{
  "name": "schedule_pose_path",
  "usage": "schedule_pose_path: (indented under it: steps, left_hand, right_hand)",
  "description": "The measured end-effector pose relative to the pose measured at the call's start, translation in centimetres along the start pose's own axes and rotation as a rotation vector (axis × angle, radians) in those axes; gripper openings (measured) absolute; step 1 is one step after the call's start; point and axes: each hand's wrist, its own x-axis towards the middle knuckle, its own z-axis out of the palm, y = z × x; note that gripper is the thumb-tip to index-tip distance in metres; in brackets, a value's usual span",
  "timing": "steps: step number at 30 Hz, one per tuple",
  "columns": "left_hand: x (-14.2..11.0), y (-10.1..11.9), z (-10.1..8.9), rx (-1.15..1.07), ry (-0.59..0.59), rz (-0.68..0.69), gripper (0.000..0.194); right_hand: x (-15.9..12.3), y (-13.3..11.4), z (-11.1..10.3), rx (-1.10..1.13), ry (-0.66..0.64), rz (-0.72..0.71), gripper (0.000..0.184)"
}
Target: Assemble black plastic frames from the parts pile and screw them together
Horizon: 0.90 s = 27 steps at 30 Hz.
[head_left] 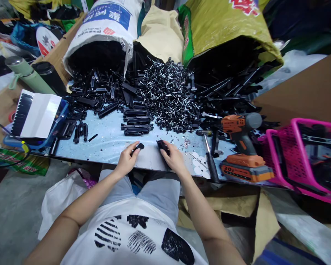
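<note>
At the table's near edge, my left hand (127, 158) pinches a small black knob-like part (140, 146) between thumb and fingers. My right hand (173, 157) is closed around a long black plastic part (162, 146), whose lower end is partly hidden by the hand. The two hands are apart, over a greyish patch of the table. Just beyond them lies a short stack of black plastic assemblies (137, 129). Farther back is a large heap of black-headed pieces with metal pins (171, 95).
An orange cordless drill (242, 147) and a hammer (211, 162) lie to the right, beside a pink basket (295, 158). White and yellow sacks (223, 29) spill black parts at the back. At left are a blue bin (48, 141), a green bottle (34, 77) and a black cup (49, 75).
</note>
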Motion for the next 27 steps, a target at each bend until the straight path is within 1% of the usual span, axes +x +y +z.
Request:
schedule_pose_path:
  steps: [2, 4, 5, 7, 10, 13, 15, 16, 17, 20, 21, 22, 24, 26, 27]
  left_hand:
    - [0.1, 0.6, 0.8, 0.011, -0.029, 0.047, 0.038]
    - [0.3, 1.1, 1.4, 0.023, -0.023, 0.086, 0.038]
    - [0.4, 1.3, 1.5, 0.036, -0.008, 0.103, 0.038]
    - [0.7, 1.7, 1.3, 0.076, 0.009, 0.14, 0.036]
    - [1.1, 2.0, 0.5, 0.145, -0.017, 0.204, 0.034]
    - [1.3, 2.2, -0.1, 0.225, -0.05, 0.257, 0.033]
    - [1.2, 2.4, 0.0, 0.261, -0.068, 0.289, 0.033]
    - [1.2, 2.6, 0.2, 0.26, -0.059, 0.308, 0.033]
    - [1.1, 2.8, 0.5, 0.247, -0.025, 0.328, 0.033]
    - [1.0, 3.5, 1.3, 0.18, 0.173, 0.387, 0.033]
    - [1.0, 3.7, 1.5, 0.166, 0.219, 0.408, 0.034]
    - [1.1, 3.8, 1.6, 0.16, 0.236, 0.432, 0.034]
    - [1.5, 3.7, 1.5, 0.166, 0.197, 0.472, 0.033]
    - [1.8, 3.2, 1.6, 0.171, 0.166, 0.462, 0.033]
    - [1.9, 2.7, 1.7, 0.165, 0.182, 0.431, 0.033]
  right_hand:
    - [0.2, -1.5, 0.7, 0.419, -0.11, -0.066, 0.051]
    - [0.2, -2.8, 1.3, 0.753, -0.211, -0.046, 0.057]
    - [0.2, -3.3, 1.5, 0.854, -0.253, -0.041, 0.06]
    - [0.3, -3.8, 1.5, 0.951, -0.314, -0.074, 0.062]
    - [0.6, -3.4, 0.8, 0.911, -0.34, -0.14, 0.059]
    - [0.9, -2.8, 0.0, 0.722, -0.324, -0.24, 0.057]
    - [0.9, -2.8, -0.2, 0.596, -0.31, -0.322, 0.056]
    - [0.8, -3.0, -0.1, 0.56, -0.293, -0.353, 0.055]
    - [0.8, -3.2, 0.1, 0.55, -0.263, -0.374, 0.055]
    - [0.5, -4.2, 1.1, 0.628, -0.126, -0.378, 0.058]
    - [0.4, -4.5, 1.5, 0.658, -0.086, -0.372, 0.059]
    - [0.3, -4.7, 1.8, 0.678, -0.062, -0.369, 0.06]
    - [0.1, -5.1, 2.3, 0.682, -0.05, -0.37, 0.061]
    - [-0.1, -5.4, 2.8, 0.664, -0.049, -0.354, 0.062]
    - [-0.1, -5.5, 3.0, 0.648, -0.055, -0.341, 0.062]
